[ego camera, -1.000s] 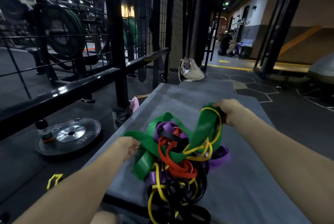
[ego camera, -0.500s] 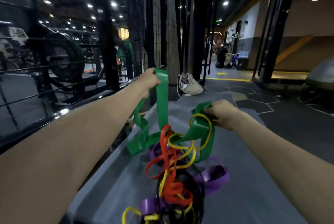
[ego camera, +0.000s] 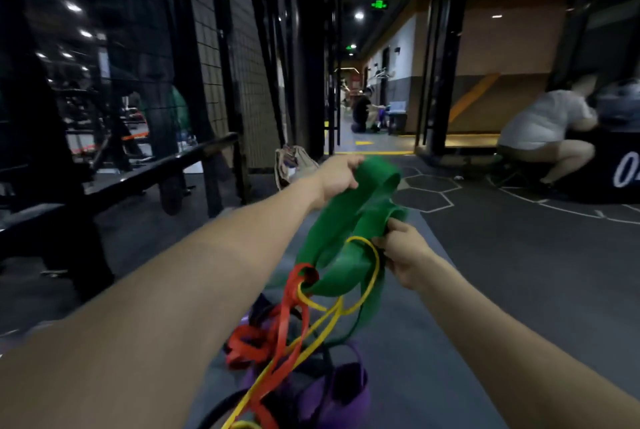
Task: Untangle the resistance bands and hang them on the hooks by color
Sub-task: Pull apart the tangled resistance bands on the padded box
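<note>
Both hands [ego camera: 337, 176] [ego camera: 403, 257] gripping green band [ego camera: 349, 220], others [ego camera: 277, 331] tangled below

A large white numeral beginning with "0" stands on the side of a black box [ego camera: 620, 172] at the right edge, its second digit cut off. A green lit sign [ego camera: 379, 5] hangs from the ceiling, too blurred to read.

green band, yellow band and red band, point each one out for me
green band [ego camera: 341, 231], head view, on the wide flat stretch between the hands
yellow band [ego camera: 375, 257], head view, on its upper loop
red band [ego camera: 289, 293], head view, on its upper strand
</note>
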The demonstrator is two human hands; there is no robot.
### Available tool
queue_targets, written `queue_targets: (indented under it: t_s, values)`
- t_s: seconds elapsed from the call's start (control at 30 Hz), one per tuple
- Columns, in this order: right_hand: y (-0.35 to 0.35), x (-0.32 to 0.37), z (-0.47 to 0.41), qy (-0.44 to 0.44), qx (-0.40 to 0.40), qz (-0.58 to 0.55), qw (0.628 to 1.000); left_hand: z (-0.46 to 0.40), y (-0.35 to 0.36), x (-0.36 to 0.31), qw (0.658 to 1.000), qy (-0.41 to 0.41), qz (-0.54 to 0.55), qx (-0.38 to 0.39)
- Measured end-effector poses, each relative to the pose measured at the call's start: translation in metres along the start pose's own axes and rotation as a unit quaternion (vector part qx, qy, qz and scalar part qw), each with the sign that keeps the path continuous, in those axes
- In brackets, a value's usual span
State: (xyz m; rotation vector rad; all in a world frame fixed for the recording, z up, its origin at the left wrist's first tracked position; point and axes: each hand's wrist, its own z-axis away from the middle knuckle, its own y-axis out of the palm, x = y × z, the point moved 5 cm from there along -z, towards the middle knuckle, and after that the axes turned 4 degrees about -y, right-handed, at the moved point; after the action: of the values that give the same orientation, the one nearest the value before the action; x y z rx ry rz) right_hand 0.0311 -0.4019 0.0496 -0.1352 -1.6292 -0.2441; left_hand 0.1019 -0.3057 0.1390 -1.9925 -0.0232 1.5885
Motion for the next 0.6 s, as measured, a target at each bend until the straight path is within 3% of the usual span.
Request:
queue_targets:
  t_s: [0.17,0.3,0.47,0.53,0.6]
  values:
    - [-0.026,-0.088,-0.015,0.159,-0.003,0.08,0.984,-0.005,0.03,0.112,0.969,-0.118,-0.208,0.059]
    - [-0.036,-0.137,-0.028,0.225,-0.02,0.14,0.964,0.016,-0.006,0.18,0.95,-0.156,-0.269,-0.001]
    - [-0.028,-0.149,-0.04,0.213,-0.06,0.137,0.965,0.054,-0.071,0.234,0.851,-0.266,-0.44,-0.109]
    - [-0.023,-0.155,-0.043,0.203,-0.063,0.146,0.966,0.062,-0.072,0.248,0.86,-0.272,-0.427,-0.059]
    - [-0.02,-0.165,-0.042,0.208,-0.06,0.158,0.963,0.069,-0.064,0.258,0.893,-0.284,-0.348,0.005]
